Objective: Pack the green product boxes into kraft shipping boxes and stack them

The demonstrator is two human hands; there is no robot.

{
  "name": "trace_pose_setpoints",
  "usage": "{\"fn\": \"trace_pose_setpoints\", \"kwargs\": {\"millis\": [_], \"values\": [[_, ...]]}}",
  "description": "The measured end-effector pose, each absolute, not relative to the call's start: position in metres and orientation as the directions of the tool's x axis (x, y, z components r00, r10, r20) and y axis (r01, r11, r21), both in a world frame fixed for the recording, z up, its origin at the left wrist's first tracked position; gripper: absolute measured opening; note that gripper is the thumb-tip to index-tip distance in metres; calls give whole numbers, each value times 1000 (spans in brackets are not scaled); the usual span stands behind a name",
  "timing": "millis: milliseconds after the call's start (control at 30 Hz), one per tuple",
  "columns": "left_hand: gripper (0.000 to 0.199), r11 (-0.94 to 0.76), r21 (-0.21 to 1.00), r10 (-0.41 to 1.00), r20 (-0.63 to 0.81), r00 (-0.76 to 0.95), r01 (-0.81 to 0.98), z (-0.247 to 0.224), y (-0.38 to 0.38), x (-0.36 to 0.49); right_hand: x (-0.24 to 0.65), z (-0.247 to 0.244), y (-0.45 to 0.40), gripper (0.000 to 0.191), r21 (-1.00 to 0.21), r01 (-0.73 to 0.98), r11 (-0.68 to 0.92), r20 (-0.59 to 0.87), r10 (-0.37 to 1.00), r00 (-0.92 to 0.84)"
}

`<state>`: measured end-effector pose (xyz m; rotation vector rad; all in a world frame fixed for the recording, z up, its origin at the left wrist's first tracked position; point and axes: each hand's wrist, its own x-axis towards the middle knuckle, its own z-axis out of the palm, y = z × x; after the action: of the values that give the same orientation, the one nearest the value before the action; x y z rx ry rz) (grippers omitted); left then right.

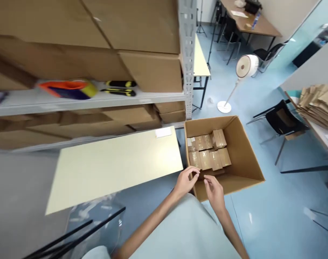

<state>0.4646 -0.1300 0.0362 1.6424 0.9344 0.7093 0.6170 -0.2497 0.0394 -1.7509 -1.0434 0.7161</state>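
A large open cardboard box [244, 154] stands right of the pale yellow table, with several small taped brown boxes [205, 160] packed in rows at its far left. Over the box's near left edge is my left hand [186, 180], thumb and index finger brought together in a pinch; whatever may be between them is too small to make out. My right hand [214, 190] hovers just beside it above the near part of the box, fingers bent and close together. A gap separates the two hands.
The long pale table [118, 162] carries a white slip [163, 132]. Behind it, a metal shelf [99, 101] holds large cartons and black-yellow tools [120, 88]. A white fan [224, 106], a black chair [285, 117] and stacked flat cardboard [320, 104] are beyond the box.
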Motion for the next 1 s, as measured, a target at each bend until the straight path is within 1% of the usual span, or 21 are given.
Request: {"fn": "trace_pose_setpoints", "kwargs": {"millis": [100, 167, 333, 433, 500, 600, 700, 767, 833, 933, 1000], "values": [[23, -139, 953, 920, 24, 392, 269, 46, -162, 414, 598, 46, -253, 34, -935, 339, -104, -1, 957, 291], [24, -122, 948, 959, 38, 279, 292, 50, -186, 384, 584, 50, -256, 33, -937, 344, -65, 8, 978, 206], [23, -60, 953, 998, 50, 39, 299, 51, -226, 328, 545, 57, -263, 34, -935, 354, -38, 3, 993, 116], [25, -29, 958, 996, 50, -67, 285, 50, -225, 300, 516, 55, -253, 35, -925, 378, -36, -4, 996, 85], [26, -23, 960, 992, 56, -111, 279, 50, -217, 278, 491, 52, -237, 35, -916, 401, -14, -4, 1000, 27], [25, -29, 958, 985, 76, -157, 284, 45, -202, 236, 446, 44, -201, 33, -895, 441, 67, 9, 991, -131], [24, -22, 956, 969, 92, -228, 292, 29, -187, 182, 391, 25, -155, 34, -855, 495, 153, 4, 957, -289], [24, 3, 956, 959, 80, -273, 292, 10, -176, 142, 352, 4, -121, 36, -810, 553, 194, -19, 935, -355], [24, 44, 954, 949, 53, -312, 297, -16, -160, 98, 313, -26, -86, 37, -736, 639, 224, -49, 924, -379], [25, 107, 936, 925, 30, -378, 335, -64, -129, 28, 259, -79, -31, 42, -543, 808, 230, -108, 935, -339], [27, 133, 905, 910, 49, -411, 403, -101, -101, -17, 226, -114, 5, 53, -393, 895, 211, -148, 946, -288]]}}
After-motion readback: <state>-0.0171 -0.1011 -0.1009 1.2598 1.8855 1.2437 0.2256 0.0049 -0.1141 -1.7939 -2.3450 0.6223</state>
